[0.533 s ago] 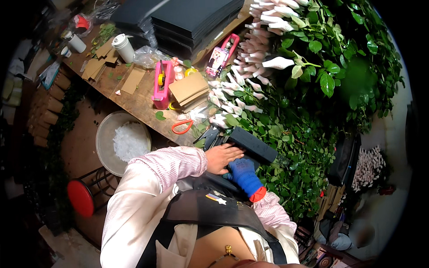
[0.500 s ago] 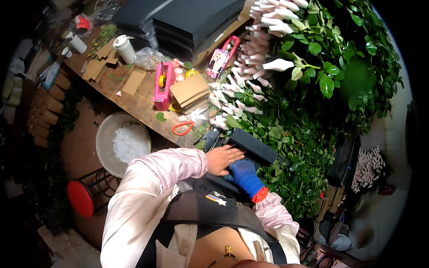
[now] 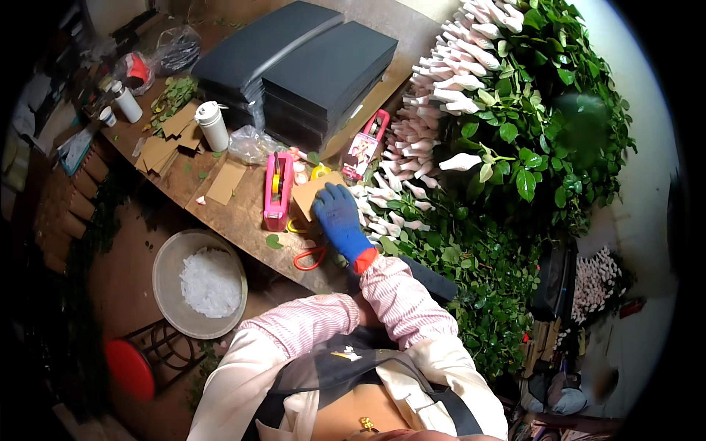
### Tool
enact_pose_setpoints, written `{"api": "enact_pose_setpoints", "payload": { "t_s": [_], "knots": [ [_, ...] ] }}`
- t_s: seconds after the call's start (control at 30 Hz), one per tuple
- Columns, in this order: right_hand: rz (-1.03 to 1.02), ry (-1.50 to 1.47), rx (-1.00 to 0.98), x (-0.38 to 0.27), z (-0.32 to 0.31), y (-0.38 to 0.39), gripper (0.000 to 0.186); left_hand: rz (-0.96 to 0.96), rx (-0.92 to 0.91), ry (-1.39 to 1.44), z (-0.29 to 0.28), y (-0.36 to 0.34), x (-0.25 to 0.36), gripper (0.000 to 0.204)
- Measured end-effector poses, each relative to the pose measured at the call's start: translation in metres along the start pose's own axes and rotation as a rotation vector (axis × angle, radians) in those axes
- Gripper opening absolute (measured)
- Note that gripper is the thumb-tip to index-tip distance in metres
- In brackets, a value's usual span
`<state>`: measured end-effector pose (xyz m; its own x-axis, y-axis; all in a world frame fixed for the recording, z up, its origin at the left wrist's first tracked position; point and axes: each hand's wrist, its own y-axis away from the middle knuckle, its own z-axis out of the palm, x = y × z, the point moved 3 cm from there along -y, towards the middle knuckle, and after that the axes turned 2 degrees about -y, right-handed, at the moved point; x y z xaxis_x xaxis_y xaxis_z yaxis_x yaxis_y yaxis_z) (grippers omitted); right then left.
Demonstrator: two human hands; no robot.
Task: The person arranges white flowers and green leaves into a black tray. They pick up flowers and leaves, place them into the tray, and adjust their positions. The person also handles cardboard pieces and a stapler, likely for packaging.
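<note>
My right hand (image 3: 334, 217), in a blue glove with a red cuff, reaches over the stack of brown cardboard pieces (image 3: 309, 192), fingers curved onto it. Beside it stands a pink tape dispenser (image 3: 276, 192), with red-handled scissors (image 3: 309, 257) nearer me. My bare left hand (image 3: 367, 309) is low at my front, mostly hidden behind my right sleeve, so its fingers cannot be made out. A long dark block (image 3: 430, 279) shows right of my forearm. White-netted flower heads (image 3: 463, 162) on leafy stems pile up along the right side.
Dark sheet stacks (image 3: 323, 70), white bottles (image 3: 213, 128), a crumpled plastic bag (image 3: 250, 147) and a second pink dispenser (image 3: 371, 147) sit on the wooden table (image 3: 184, 187). A pale bucket (image 3: 168, 279) of white pieces and a red stool (image 3: 129, 367) are at lower left.
My gloved right hand has moved forward from the dark block to the cardboard stack. My left hand has dropped back toward my body under the right arm. The whole view has shifted.
</note>
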<state>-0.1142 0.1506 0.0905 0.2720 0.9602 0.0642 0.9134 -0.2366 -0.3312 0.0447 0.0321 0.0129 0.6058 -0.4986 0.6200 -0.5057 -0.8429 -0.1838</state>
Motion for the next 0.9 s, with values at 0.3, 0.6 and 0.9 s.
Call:
{"api": "enact_pose_setpoints", "payload": {
  "t_s": [0.3, 0.6, 0.9],
  "knots": [
    [0.234, -0.416, 0.124, 0.023, -0.144, 0.054, 0.027, 0.056, -0.054, -0.106, -0.042, 0.0, 0.009, 0.079],
    [1.198, -1.081, -0.054, 0.027, -0.153, 0.301, 0.025, 0.16, 0.017, -0.159, -0.048, 0.004, 0.013, 0.063],
    [1.357, -1.102, -0.289, 0.015, -0.059, 0.372, 0.031, 0.385, 0.026, 0.036, -0.092, 0.016, -0.014, 0.073]
  ]
}}
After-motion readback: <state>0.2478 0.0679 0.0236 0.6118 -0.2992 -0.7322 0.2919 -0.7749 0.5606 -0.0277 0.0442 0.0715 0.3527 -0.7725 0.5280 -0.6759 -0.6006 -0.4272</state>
